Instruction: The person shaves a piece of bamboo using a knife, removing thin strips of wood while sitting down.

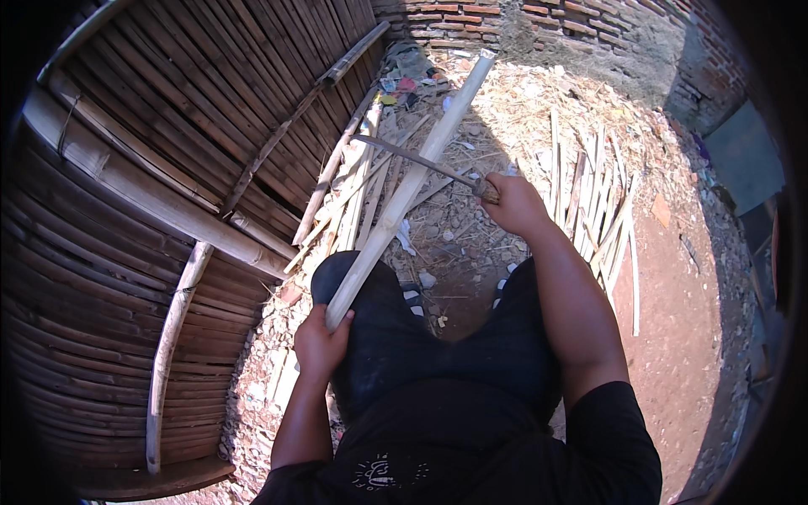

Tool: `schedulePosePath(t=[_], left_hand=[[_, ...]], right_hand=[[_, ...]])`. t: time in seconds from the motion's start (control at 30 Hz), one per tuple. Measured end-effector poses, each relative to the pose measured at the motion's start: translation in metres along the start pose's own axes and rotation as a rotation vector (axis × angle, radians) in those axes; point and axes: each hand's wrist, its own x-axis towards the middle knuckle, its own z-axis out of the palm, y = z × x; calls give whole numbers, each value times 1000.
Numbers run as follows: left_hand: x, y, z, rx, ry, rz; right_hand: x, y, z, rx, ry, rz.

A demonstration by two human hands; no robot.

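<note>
My left hand (320,343) grips the lower end of a long pale bamboo length (388,219), which slants up and away from my left thigh toward the back wall. My right hand (508,204) is closed around the wooden handle of a long-bladed knife (391,148). The blade points up-left and crosses the bamboo in its upper part; I cannot tell whether it touches it. Loose bamboo strips (345,220) lie on the ground to the left of the bamboo, beyond my left knee.
A slatted bamboo wall (93,328) stands close on my left. A brick wall (454,25) runs across the back. More split strips (593,194) lie to the right on debris-strewn ground (656,353). A grey panel (730,160) stands at the far right.
</note>
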Motion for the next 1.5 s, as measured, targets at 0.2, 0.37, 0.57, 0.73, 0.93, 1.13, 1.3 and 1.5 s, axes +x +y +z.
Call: schedulePosePath(t=[0.2, 0.37, 0.57, 0.73, 0.93, 1.13, 1.3, 1.5], left_hand=[[0, 4, -1, -15, -16, -8], [0, 4, -4, 14, -6, -7], [-1, 4, -3, 17, 7, -11], [0, 3, -2, 24, 6, 7], [-1, 2, 1, -10, 16, -16], [-1, 0, 1, 22, 17, 1], [1, 3, 2, 26, 21, 14], [0, -2, 3, -25, 18, 14]], right_hand=[[-4, 0, 9, 0, 36, -135], [-8, -25, 27, -167, -131, -385], [-2, -14, 15, -141, 12, -216], [0, 4, -3, 18, 81, 33], [-8, -13, 18, -62, -54, -276], [-9, -31, 29, -137, -127, -423], [-8, -26, 28, -180, -111, -403], [-5, -17, 18, -151, -30, -442]])
